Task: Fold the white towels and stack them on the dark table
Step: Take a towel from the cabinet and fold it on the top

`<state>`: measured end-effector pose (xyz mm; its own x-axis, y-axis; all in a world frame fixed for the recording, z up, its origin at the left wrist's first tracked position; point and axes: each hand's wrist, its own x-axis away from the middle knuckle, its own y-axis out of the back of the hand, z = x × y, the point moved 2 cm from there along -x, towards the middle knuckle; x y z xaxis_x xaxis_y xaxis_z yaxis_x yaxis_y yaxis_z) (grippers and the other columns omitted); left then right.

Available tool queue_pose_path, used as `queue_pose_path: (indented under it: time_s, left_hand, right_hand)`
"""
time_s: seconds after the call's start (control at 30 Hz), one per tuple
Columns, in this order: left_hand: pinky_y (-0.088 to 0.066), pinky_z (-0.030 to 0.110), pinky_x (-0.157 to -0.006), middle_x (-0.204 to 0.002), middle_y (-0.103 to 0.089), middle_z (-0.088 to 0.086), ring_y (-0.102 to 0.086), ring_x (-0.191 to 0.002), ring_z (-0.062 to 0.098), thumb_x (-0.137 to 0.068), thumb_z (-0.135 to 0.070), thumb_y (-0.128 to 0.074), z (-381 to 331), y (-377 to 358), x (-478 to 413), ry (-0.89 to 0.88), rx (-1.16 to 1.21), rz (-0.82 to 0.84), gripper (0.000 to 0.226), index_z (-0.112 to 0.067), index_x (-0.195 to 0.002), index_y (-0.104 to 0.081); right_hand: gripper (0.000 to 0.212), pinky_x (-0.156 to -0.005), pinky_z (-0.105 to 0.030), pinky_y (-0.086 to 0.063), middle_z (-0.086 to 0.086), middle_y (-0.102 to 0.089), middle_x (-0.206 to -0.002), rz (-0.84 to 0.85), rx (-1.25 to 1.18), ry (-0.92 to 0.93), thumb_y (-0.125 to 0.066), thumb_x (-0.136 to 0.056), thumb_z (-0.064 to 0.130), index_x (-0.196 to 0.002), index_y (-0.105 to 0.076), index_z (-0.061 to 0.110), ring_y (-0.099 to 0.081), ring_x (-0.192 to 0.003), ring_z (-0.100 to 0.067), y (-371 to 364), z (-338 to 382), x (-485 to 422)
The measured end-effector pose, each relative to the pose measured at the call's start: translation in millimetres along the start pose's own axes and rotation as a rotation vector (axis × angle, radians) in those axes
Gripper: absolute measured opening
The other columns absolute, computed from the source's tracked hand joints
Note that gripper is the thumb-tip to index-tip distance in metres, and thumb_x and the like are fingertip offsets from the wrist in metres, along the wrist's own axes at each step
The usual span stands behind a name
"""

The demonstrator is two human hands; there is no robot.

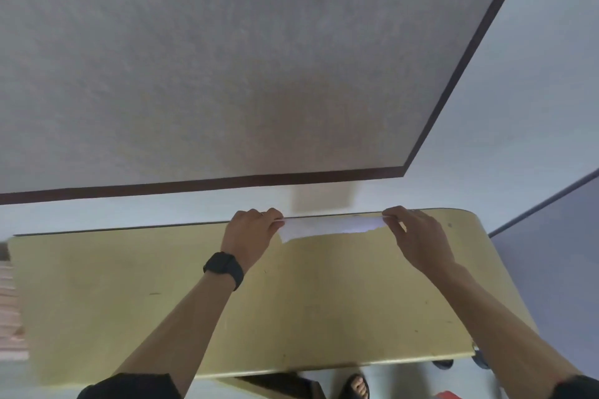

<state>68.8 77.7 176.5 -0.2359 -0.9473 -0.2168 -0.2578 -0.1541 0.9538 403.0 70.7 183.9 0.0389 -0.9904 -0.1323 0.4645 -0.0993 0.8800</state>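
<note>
both hands reach to the far edge of the pale yellow wooden table [227, 301]. the left hand [251, 233], with a black wristwatch [224, 269] on its wrist, is closed in a pinch on the left end of a white cloth towel [327, 227]. the right hand [418, 240] pinches the right end the same way. the towel is stretched taut between them along that far edge; only a narrow strip of it shows, so its fold state is hard to judge. beyond lies the large dark grey table with a brown rim [227, 58], with no stacked towels in the visible part.

the step looks like squaring up or lifting the towel for a fold. it would go best with both corners kept level and tension even, then edge brought onto edge so the corners match before pressing the crease flat.
</note>
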Motion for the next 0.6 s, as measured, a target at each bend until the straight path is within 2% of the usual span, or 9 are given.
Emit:
queue_pose_path:
  time_s: [0.07, 0.17, 0.23, 0.33, 0.43, 0.5, 0.6]
  left_hand:
    - [-0.048, 0.031, -0.065, -0.065, -0.068, -0.008, -0.064, -0.065, 0.02, -0.09, -0.03, -0.07, -0.6, -6.8, 5.4, -0.006, -0.043, 0.009, 0.006, -0.024, -0.088, -0.071]
    - [-0.054, 0.031, -0.065, -0.07, -0.071, -0.011, -0.067, -0.073, 0.017, -0.079, -0.029, -0.081, -2.5, -28.4, 30.3, -0.019, -0.057, 0.084, 0.009, -0.027, -0.083, -0.073]
    - [-0.055, 0.032, -0.064, -0.073, -0.072, -0.013, -0.068, -0.075, 0.015, -0.072, -0.027, -0.087, -3.7, -48.1, 55.8, -0.011, -0.043, 0.156, 0.014, -0.029, -0.08, -0.076]
    - [-0.054, 0.03, -0.063, -0.072, -0.071, -0.014, -0.067, -0.073, 0.014, -0.068, -0.03, -0.09, -6.6, -81.9, 102.9, 0.011, -0.036, 0.311, 0.017, -0.032, -0.078, -0.077]
    - [-0.051, 0.032, -0.076, -0.085, -0.073, -0.009, -0.066, -0.089, 0.017, -0.086, -0.032, -0.074, -12.7, -109.9, 155.0, 0.031, -0.024, 0.506, 0.007, -0.03, -0.091, -0.078]
    - [-0.046, 0.033, -0.088, -0.103, -0.073, -0.006, -0.061, -0.105, 0.02, -0.098, -0.031, -0.058, -19.9, -121.3, 185.0, 0.01, -0.032, 0.631, 0.02, -0.028, -0.107, -0.075]
    - [-0.041, 0.031, -0.096, -0.118, -0.069, -0.006, -0.054, -0.115, 0.02, -0.103, -0.031, -0.047, -27.5, -130.6, 213.3, 0.017, -0.012, 0.732, 0.028, -0.029, -0.118, -0.071]
  right_hand:
    - [0.01, -0.071, -0.032, -0.048, 0.006, -0.072, -0.093, -0.013, 0.013, 0.02, -0.063, -0.096, 0.023, -0.101, -0.072, 0.022, -0.064, -0.085, -0.022, -8.9, -3.1, 4.5]
    - [0.009, -0.074, -0.033, -0.051, 0.007, -0.071, -0.099, 0.052, 0.029, 0.016, -0.067, -0.093, 0.022, -0.099, -0.073, 0.021, -0.063, -0.092, -0.022, -33.8, -14.4, 24.0]
    - [0.008, -0.074, -0.034, -0.051, 0.008, -0.07, -0.102, 0.139, 0.047, -0.014, -0.066, -0.093, 0.022, -0.098, -0.073, 0.023, -0.06, -0.097, -0.021, -55.4, -25.6, 44.7]
    - [0.014, -0.086, -0.033, -0.048, 0.008, -0.067, -0.111, 0.343, 0.077, -0.082, -0.06, -0.096, 0.025, -0.104, -0.072, 0.023, -0.056, -0.106, -0.02, -90.2, -43.1, 87.2]
    - [0.021, -0.094, -0.029, -0.044, 0.009, -0.064, -0.118, 0.563, 0.133, -0.089, -0.052, -0.099, 0.029, -0.109, -0.07, 0.024, -0.053, -0.112, -0.018, -120.0, -57.8, 137.6]
    - [0.023, -0.095, -0.027, -0.041, 0.008, -0.063, -0.12, 0.688, 0.164, -0.077, -0.049, -0.1, 0.03, -0.11, -0.069, 0.025, -0.051, -0.113, -0.017, -132.4, -64.9, 169.4]
    - [0.024, -0.096, -0.024, -0.04, 0.009, -0.062, -0.121, 0.788, 0.176, -0.091, -0.046, -0.101, 0.029, -0.111, -0.068, 0.024, -0.05, -0.113, -0.014, -139.6, -71.5, 201.3]
